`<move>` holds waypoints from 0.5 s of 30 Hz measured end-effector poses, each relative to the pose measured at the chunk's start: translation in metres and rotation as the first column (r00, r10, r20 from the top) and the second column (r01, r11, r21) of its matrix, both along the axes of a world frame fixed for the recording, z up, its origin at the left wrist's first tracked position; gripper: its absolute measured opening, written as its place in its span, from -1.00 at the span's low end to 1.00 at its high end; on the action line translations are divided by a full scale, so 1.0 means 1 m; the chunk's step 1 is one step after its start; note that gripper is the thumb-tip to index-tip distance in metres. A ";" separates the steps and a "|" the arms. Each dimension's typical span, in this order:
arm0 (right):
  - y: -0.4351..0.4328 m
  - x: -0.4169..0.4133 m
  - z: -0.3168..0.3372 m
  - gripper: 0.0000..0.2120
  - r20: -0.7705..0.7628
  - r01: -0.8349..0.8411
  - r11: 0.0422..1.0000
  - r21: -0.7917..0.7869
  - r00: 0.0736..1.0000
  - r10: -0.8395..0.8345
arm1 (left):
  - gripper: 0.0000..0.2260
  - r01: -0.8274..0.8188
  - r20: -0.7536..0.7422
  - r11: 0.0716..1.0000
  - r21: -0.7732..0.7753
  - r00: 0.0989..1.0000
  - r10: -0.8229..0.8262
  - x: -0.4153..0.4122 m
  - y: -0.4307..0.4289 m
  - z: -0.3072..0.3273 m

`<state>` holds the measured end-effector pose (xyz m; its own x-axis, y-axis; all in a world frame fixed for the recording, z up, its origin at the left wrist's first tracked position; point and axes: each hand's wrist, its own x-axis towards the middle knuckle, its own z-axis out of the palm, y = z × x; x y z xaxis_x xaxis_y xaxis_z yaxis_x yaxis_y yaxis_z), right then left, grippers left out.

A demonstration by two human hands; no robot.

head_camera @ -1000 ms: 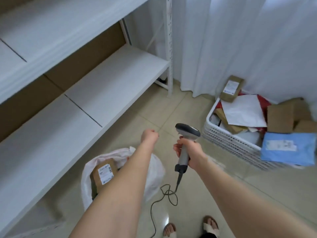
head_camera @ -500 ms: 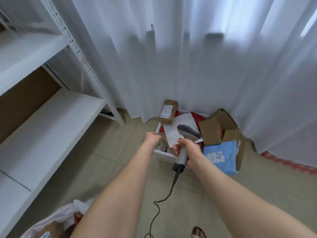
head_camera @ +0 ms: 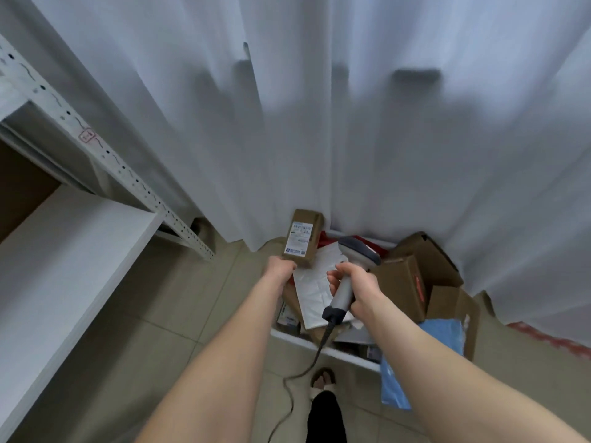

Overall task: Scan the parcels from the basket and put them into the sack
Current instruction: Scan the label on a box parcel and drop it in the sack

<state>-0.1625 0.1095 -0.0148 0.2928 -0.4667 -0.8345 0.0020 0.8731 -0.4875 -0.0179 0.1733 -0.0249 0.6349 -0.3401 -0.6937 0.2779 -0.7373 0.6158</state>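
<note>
Head: left grip [head_camera: 283, 267], parcel [head_camera: 303, 235]; right grip [head_camera: 355, 282], scanner [head_camera: 359, 249]

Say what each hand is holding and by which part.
The left hand grips the labelled brown box by its near end; the right hand grips the scanner by its handle.

White plastic basket [head_camera: 332, 350] on the tiled floor against the curtain, heaped with parcels. Small brown box [head_camera: 302, 238] at the far left corner, white label up, near end gripped by the left hand [head_camera: 281, 266]. White poly mailer [head_camera: 311, 289] flat across the middle. Larger brown cartons [head_camera: 404, 282] piled on the right. Blue mailer [head_camera: 447, 334] hanging over the near right rim. Grey corded scanner [head_camera: 341, 294] clasped by the handle in the right hand [head_camera: 361, 286], above the white mailer.
</note>
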 end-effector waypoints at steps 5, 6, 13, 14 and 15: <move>-0.057 0.069 -0.076 -0.94 -0.066 -0.008 1.000 0.019 0.998 0.009 | -0.57 0.003 0.029 0.997 0.078 1.000 -0.006 0.068 -0.054 -0.076; -0.065 0.079 -0.093 -0.92 -0.069 -0.012 0.999 0.033 0.998 0.015 | -0.55 0.005 0.035 0.996 0.094 0.999 -0.008 0.078 -0.062 -0.092; -0.112 0.132 -0.210 -0.77 -0.086 -0.041 0.999 0.025 0.995 0.043 | -0.36 -0.036 0.003 0.996 0.083 0.999 0.036 0.124 -0.111 -0.203; -0.117 0.138 -0.223 -0.73 -0.087 -0.065 0.998 0.012 0.994 0.065 | -0.34 -0.053 0.010 0.996 0.077 0.999 0.052 0.128 -0.115 -0.218; -0.121 0.144 -0.235 -0.71 -0.080 -0.083 0.997 0.002 0.993 0.083 | -0.32 -0.067 0.014 0.995 0.075 0.998 0.067 0.131 -0.118 -0.232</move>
